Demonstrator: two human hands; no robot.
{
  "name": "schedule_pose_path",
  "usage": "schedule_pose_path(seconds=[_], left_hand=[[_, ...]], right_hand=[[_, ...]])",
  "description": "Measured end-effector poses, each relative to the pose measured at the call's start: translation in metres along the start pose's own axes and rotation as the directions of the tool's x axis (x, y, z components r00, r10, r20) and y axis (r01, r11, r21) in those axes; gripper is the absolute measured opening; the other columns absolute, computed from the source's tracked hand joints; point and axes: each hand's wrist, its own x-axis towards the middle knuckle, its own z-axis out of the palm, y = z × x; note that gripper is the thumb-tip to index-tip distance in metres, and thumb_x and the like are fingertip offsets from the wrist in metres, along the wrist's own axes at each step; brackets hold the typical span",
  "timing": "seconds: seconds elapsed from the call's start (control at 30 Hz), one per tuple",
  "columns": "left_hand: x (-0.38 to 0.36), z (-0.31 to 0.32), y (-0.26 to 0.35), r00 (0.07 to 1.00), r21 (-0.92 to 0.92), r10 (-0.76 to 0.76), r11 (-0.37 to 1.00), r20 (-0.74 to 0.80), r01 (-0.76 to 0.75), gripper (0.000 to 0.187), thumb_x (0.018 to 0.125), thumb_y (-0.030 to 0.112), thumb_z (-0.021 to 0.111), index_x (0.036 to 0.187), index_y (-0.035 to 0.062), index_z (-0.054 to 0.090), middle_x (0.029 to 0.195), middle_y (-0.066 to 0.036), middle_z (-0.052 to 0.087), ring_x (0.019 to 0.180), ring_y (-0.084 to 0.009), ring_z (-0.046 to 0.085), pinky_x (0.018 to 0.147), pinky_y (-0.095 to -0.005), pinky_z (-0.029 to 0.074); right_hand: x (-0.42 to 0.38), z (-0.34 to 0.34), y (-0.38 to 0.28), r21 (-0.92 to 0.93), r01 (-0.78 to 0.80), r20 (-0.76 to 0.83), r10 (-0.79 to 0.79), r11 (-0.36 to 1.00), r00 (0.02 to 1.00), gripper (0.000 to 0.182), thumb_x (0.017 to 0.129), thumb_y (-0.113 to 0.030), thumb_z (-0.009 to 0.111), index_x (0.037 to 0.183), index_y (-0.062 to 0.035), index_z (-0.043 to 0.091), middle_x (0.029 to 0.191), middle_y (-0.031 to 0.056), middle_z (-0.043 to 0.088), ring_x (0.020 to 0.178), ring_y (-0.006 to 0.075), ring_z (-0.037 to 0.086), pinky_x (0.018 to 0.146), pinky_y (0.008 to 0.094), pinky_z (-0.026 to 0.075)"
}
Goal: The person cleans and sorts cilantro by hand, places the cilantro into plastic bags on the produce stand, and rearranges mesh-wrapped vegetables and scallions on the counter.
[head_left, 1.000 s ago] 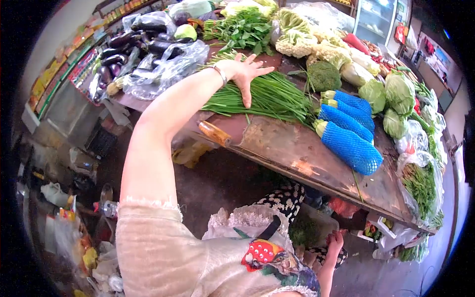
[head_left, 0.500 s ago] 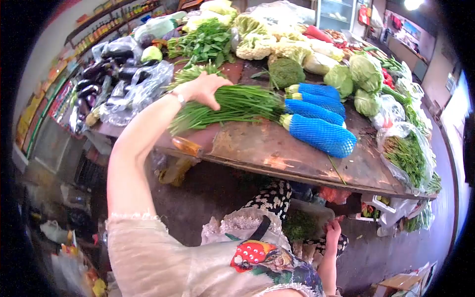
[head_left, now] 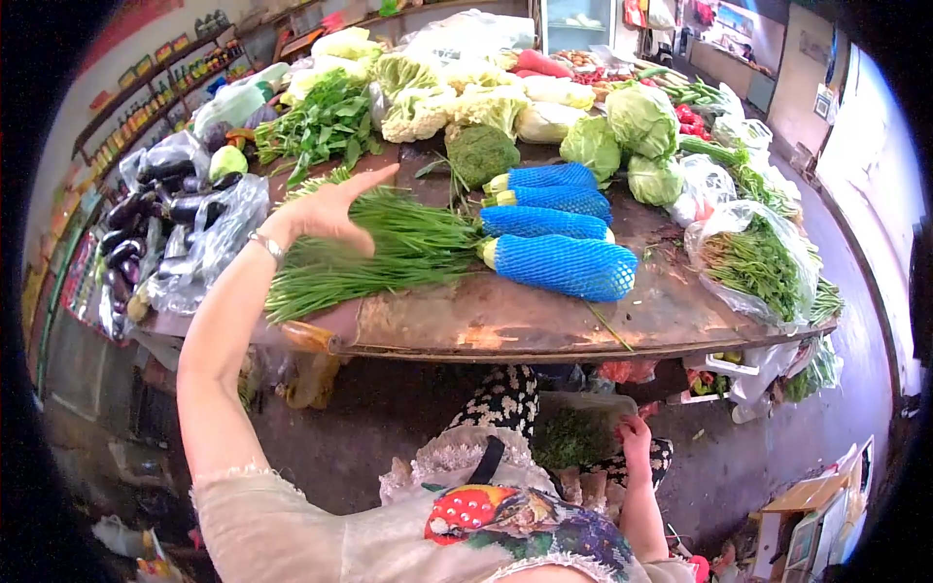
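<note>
My left hand [head_left: 330,214] is open over a wide pile of long green garlic chives [head_left: 408,238], its thumb and fingers spread apart. The chives lie on the wooden table, their tips reaching toward several gourd-like vegetables in blue foam netting [head_left: 559,267]. A knife or tool with a wooden handle [head_left: 309,336] pokes out from under the chives at the table's front edge. Lower down, below the table, my right hand [head_left: 636,439] is closed on the rim of a clear plastic tub [head_left: 625,403] that holds fine green leaves [head_left: 571,437].
Bagged eggplants [head_left: 185,209] lie on the left. Behind are leafy greens [head_left: 321,126], cauliflower [head_left: 418,115], broccoli [head_left: 482,155] and cabbages [head_left: 641,121]. A plastic bag of greens [head_left: 758,262] sits at the right. The table's front edge [head_left: 544,352] runs above my lap.
My view has shifted, so the table's contents sit further left. My left hand has lifted off the chives and its fingers have spread. The right hand stays at the tub.
</note>
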Motion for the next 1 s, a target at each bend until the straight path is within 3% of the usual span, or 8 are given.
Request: schedule_pose_path(seconds=[0.07, 0.13, 0.23, 0.37, 0.47, 0.73, 0.93, 1.0], left_hand=[[0.012, -0.003, -0.004, 0.993, 0.024, 0.009, 1.000, -0.116, -0.006, 0.090, 0.077, 0.056, 0.069, 0.149, 0.0203, 0.028, 0.152, -0.014, 0.029, 0.140, -0.0284, 0.027, 0.115, -0.0396, 0.023], [0.034, -0.001, -0.031, 0.983, -0.004, -0.125, 0.992, -0.136, 0.125, 0.073, 0.087, 0.063, 0.052, 0.146, 0.0222, 0.036, 0.150, -0.015, 0.033, 0.140, -0.0301, 0.026, 0.113, -0.0399, 0.024], [0.054, 0.002, -0.044, 0.942, 0.243, -0.316, 0.911, -0.108, 0.334, 0.066, 0.092, 0.067, 0.031, 0.143, 0.0262, 0.040, 0.150, -0.010, 0.034, 0.142, -0.0276, 0.023, 0.115, -0.0438, 0.013], [0.073, 0.013, -0.063, 0.901, 0.355, -0.433, 0.838, -0.030, 0.414, 0.067, 0.092, 0.068, 0.026, 0.138, 0.0248, 0.048, 0.149, -0.006, 0.037, 0.144, -0.0237, 0.018, 0.114, -0.0551, 0.002], [0.065, 0.013, -0.052, 0.924, 0.406, -0.379, 0.838, -0.046, 0.364, 0.075, 0.092, 0.067, 0.028, 0.128, 0.0081, 0.057, 0.135, -0.014, 0.053, 0.131, -0.0302, 0.041, 0.112, -0.0506, 0.018], [0.049, 0.017, -0.032, 0.929, 0.610, -0.333, 0.707, -0.159, 0.358, 0.059, 0.096, 0.053, 0.033, 0.090, 0.0070, 0.070, 0.099, -0.019, 0.067, 0.098, -0.0359, 0.060, 0.099, -0.0480, 0.035], [0.050, 0.023, -0.032, 0.895, 0.616, -0.312, 0.649, -0.319, 0.447, 0.064, 0.094, 0.055, 0.036, 0.087, 0.0011, 0.071, 0.094, -0.020, 0.068, 0.099, -0.0346, 0.062, 0.097, -0.0497, 0.037], [0.057, 0.022, -0.040, 0.880, 0.592, -0.403, 0.655, -0.251, 0.469, 0.063, 0.092, 0.056, 0.038, 0.099, 0.0016, 0.068, 0.109, -0.021, 0.065, 0.104, -0.0356, 0.059, 0.099, -0.0497, 0.036]], right_hand=[[0.005, -0.002, 0.016, -0.077, 0.047, -0.012, -0.048, 0.996, 0.999, 0.021, 0.086, -0.002, 0.055, 0.105, 0.0011, 0.063, 0.088, 0.0067, 0.065, 0.073, 0.0134, 0.061, 0.063, 0.0247, 0.049], [0.009, -0.001, 0.030, -0.155, 0.099, -0.023, -0.104, 0.983, 0.994, 0.022, 0.086, -0.002, 0.055, 0.106, 0.0012, 0.063, 0.090, 0.0062, 0.065, 0.076, 0.0135, 0.061, 0.064, 0.0249, 0.049], [0.012, 0.001, 0.042, 0.104, 0.009, -0.044, -0.005, 0.995, 0.999, 0.023, 0.087, 0.000, 0.054, 0.108, 0.0012, 0.061, 0.090, 0.0062, 0.064, 0.076, 0.0147, 0.061, 0.065, 0.0276, 0.050], [0.013, -0.003, 0.056, 0.161, -0.013, -0.026, 0.017, 0.987, 1.000, 0.021, 0.087, -0.001, 0.053, 0.107, 0.0006, 0.061, 0.085, 0.0052, 0.063, 0.067, 0.0143, 0.059, 0.061, 0.0273, 0.049], [0.009, -0.003, 0.038, 0.055, -0.004, -0.029, 0.006, 0.998, 1.000, 0.022, 0.086, 0.000, 0.053, 0.106, 0.0005, 0.062, 0.083, 0.0046, 0.063, 0.066, 0.0134, 0.058, 0.060, 0.0264, 0.048], [-0.004, 0.005, -0.006, 0.116, -0.057, -0.138, 0.073, 0.992, 0.988, 0.022, 0.084, 0.001, 0.054, 0.104, 0.0026, 0.063, 0.087, 0.0045, 0.063, 0.071, 0.0118, 0.058, 0.061, 0.0255, 0.047], [-0.007, 0.004, 0.004, 0.099, -0.009, -0.107, 0.020, 0.995, 0.994, 0.018, 0.086, -0.002, 0.059, 0.104, 0.0016, 0.061, 0.082, 0.0033, 0.063, 0.069, 0.0123, 0.058, 0.061, 0.0266, 0.047], [-0.006, 0.003, -0.005, 0.082, -0.040, -0.098, 0.048, 0.996, 0.994, 0.019, 0.086, -0.001, 0.058, 0.104, 0.0017, 0.062, 0.084, 0.0036, 0.063, 0.071, 0.0127, 0.058, 0.062, 0.0265, 0.048]])
